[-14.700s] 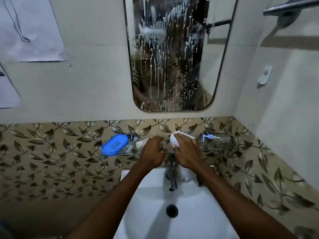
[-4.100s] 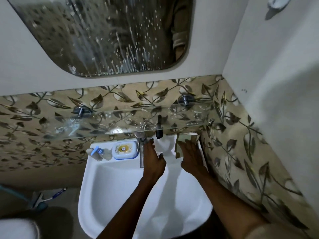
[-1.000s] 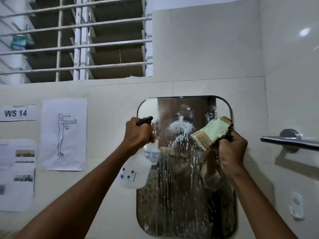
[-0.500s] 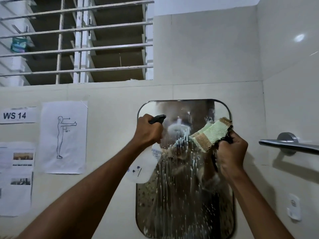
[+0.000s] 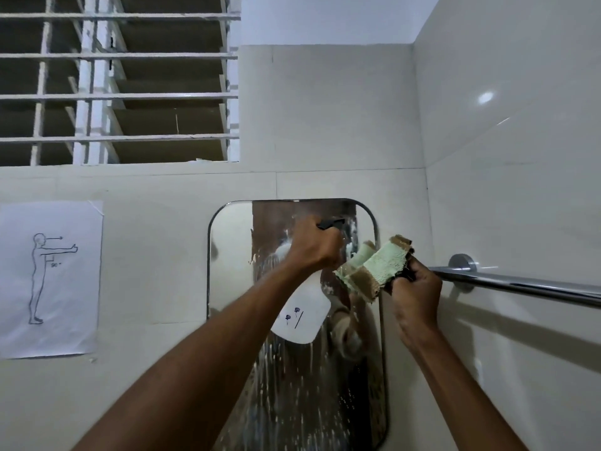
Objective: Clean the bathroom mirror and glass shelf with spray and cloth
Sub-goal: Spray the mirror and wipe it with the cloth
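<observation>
Spray bottle (image 5: 300, 317) now farther right, beside cloth (image 5: 374, 270).

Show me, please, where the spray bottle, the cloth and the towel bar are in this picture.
Spray bottle (image 5: 300, 317), head view: on its white body, below the left hand.
Cloth (image 5: 385, 263), head view: on the green pile, left of the right hand.
Towel bar (image 5: 520, 284), head view: on the bare chrome rod.
</observation>
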